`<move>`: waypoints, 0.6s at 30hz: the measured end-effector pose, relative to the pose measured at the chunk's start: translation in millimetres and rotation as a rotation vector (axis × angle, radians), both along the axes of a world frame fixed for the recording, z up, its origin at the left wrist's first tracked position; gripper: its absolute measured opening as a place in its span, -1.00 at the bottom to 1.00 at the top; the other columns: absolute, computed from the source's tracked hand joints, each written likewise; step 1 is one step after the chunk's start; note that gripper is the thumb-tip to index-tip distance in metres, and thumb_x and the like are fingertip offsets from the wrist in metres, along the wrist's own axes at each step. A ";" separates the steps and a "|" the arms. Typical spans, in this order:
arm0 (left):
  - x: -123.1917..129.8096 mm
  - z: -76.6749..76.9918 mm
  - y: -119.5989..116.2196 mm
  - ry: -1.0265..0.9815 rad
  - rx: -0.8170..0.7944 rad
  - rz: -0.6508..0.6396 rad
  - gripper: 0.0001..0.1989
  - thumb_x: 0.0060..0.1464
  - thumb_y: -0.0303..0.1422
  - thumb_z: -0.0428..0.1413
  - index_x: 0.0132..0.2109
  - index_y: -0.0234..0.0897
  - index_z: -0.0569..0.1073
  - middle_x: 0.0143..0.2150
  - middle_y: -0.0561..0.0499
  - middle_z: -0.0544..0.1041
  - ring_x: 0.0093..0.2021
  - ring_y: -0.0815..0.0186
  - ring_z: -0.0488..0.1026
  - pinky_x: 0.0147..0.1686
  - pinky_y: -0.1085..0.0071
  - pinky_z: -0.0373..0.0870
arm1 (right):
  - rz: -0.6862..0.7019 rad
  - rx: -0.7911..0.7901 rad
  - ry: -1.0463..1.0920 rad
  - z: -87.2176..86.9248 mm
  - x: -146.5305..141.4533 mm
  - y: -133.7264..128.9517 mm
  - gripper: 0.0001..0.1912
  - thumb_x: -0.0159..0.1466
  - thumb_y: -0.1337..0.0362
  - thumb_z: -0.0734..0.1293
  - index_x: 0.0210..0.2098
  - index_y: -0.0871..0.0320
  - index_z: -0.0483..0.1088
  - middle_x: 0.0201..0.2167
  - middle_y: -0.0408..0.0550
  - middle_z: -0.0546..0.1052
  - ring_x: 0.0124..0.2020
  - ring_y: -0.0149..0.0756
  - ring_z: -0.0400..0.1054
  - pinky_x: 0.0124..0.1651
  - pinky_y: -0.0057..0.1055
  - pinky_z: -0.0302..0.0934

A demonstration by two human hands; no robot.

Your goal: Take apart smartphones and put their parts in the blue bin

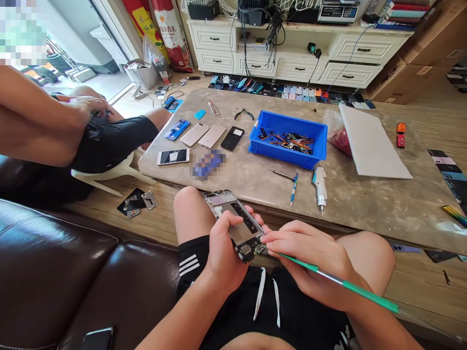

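Opened phone: This phone (240, 233) is above your lap, tilted, just beside the table's near edge; the low position probably lets you look straight down onto its exposed parts.
Left hand: Your left hand (224, 255) pinches the phone, thumb across the face, fingertips curled round the opposite side, likely to steady it.
Right hand: Your right hand (317, 248) has its fingers close together, tips at the phone's near corner. Whether they pinch a small part, you cannot tell.
Green stick: The stick (368, 295) is tucked under your right fingers, pointing back along the forearm, presumably to stay ready.
Blue bin: The bin (282, 153) holds loose parts (301, 142); its walls should contain them.
White driver: The driver (320, 187) lies on the table (241, 182), beside the blue pen (294, 190), apparently for short reach.
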State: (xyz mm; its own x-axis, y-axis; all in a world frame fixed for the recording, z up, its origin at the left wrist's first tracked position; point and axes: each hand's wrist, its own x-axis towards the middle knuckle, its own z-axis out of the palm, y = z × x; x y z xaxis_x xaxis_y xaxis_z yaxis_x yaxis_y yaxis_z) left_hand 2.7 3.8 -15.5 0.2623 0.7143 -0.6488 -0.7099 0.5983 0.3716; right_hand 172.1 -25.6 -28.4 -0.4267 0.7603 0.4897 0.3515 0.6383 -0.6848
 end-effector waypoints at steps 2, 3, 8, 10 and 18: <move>0.3 -0.2 0.0 -0.003 0.013 -0.006 -0.82 -0.02 -0.41 0.01 -0.25 -0.34 0.42 -0.37 -0.09 0.45 -0.40 0.22 0.45 -0.36 0.34 0.44 | 0.006 -0.010 0.002 0.8 0.1 0.8 -0.71 0.28 0.60 0.35 -0.05 0.22 0.45 -0.14 -0.01 0.62 -0.18 -0.35 0.39 -0.09 -0.39 0.43; 0.5 -0.4 0.3 -0.006 0.019 -0.010 -0.82 -0.02 -0.41 0.01 -0.25 -0.34 0.42 -0.37 -0.09 0.45 -0.41 0.23 0.44 -0.37 0.35 0.44 | 0.010 -0.016 0.005 1.3 0.0 1.0 -0.71 0.28 0.60 0.34 -0.05 0.22 0.45 -0.14 -0.01 0.62 -0.17 -0.35 0.39 -0.09 -0.40 0.43; -0.2 -0.5 3.7 -0.011 0.028 -0.008 -0.79 -0.02 -0.39 0.00 -0.22 -0.35 0.43 -0.33 -0.13 0.49 -0.35 0.18 0.49 -0.28 0.31 0.47 | -0.012 0.021 -0.018 3.1 -1.8 -0.2 -0.68 0.26 0.62 0.35 -0.04 0.25 0.47 -0.09 0.05 0.61 -0.14 -0.30 0.38 -0.07 -0.34 0.44; -1.4 -0.5 5.2 -0.003 0.058 -0.005 -0.78 -0.01 -0.38 0.01 -0.21 -0.36 0.45 -0.31 -0.14 0.50 -0.33 0.17 0.50 -0.25 0.30 0.47 | -0.019 0.044 -0.032 2.6 -1.4 -1.1 -0.67 0.24 0.63 0.36 -0.05 0.26 0.47 -0.08 0.06 0.60 -0.13 -0.28 0.38 -0.07 -0.32 0.44; -3.9 -3.2 5.1 -0.017 0.132 -0.032 -0.74 0.04 -0.36 -0.01 -0.17 -0.38 0.47 -0.33 -0.13 0.50 -0.35 0.16 0.50 -0.16 0.19 0.47 | 0.035 0.062 -0.083 -0.7 4.5 -4.7 -0.62 0.23 0.66 0.34 0.01 0.32 0.45 0.00 0.12 0.55 -0.03 -0.20 0.35 0.02 -0.23 0.42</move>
State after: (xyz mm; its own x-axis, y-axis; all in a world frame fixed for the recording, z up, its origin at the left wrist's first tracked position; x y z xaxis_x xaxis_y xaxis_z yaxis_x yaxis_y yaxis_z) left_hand -1.2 8.9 -18.7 0.2965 0.7841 -0.5453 -0.6982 0.5675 0.4365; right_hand 176.6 -30.3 -29.1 -0.4933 0.7134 0.4976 0.3818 0.6917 -0.6130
